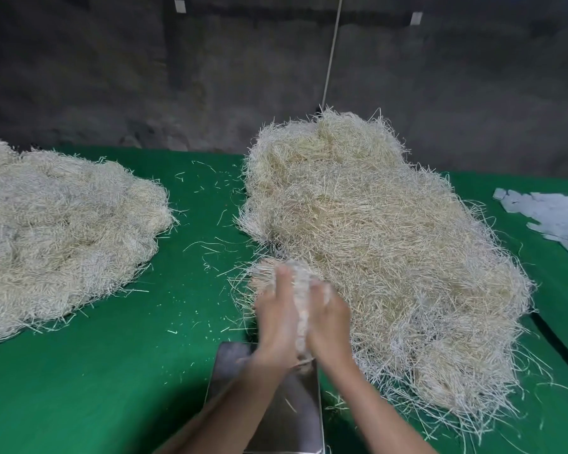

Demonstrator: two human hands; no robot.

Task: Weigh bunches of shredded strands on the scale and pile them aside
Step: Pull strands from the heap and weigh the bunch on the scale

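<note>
Head view, only the one angle here. A pale bunch of shredded strands [300, 290] is squeezed between both hands, just above the far edge of a shiny steel scale pan [286, 407] that is set on the green cloth-covered bench [128, 371]. The left hand [277, 312] is laid flat against the bunch's left side, fingers stretched out along it. The right hand [328, 319] is pressed on the other side, and its fingers look curled onto the strands, though everything there is pretty motion-blurred. The bunch's far end is fanned out right at the near-left edge of a big loose heap of straw-coloured shredded strands [374, 231], which is spread over the right half of the bench. A second, flatter pile of the same pale strands [63, 231] is seen well apart on the left side. Stray bits are scattered over the green cloth between the two. A few strands are left lying in the pan too. At the far right edge a bundle of whitish translucent plastic pieces [551, 221] is lying on the cloth. Behind it all a dark rough wall [112, 77] is seen, with a thin pale cord [333, 50] running down it.
</note>
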